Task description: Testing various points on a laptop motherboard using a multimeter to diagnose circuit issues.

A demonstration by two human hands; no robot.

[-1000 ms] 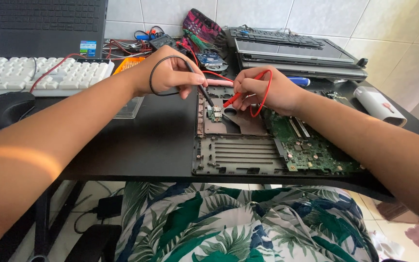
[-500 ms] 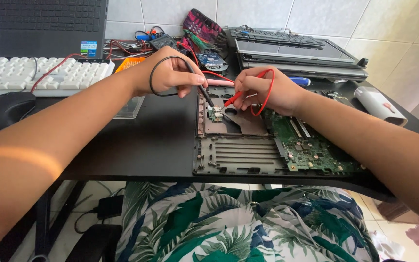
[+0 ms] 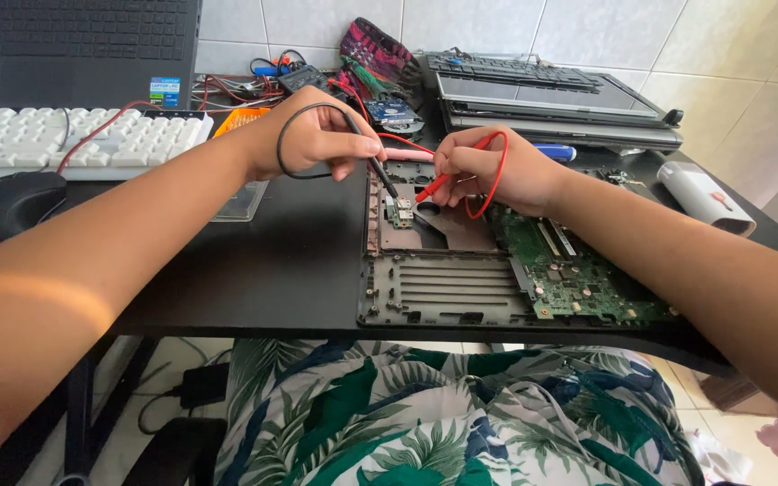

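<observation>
L hand point(image 3: 317, 135) fingers pinch thin black probe point(image 3: 382, 177), R hand point(image 3: 488, 166) fingers pinch red probe point(image 3: 432, 186); tips close over small green circuit board point(image 3: 400, 214) just below fingers — slip could bridge contacts.

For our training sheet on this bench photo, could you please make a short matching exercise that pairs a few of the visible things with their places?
Things:
1. black probe
2. red probe
3. white keyboard
4. green circuit board

Places:
A. far left of the desk
B. in the right hand
C. in the open laptop base, below the right forearm
D. in the left hand

Pairs: 1-D, 2-B, 3-A, 4-C
</observation>
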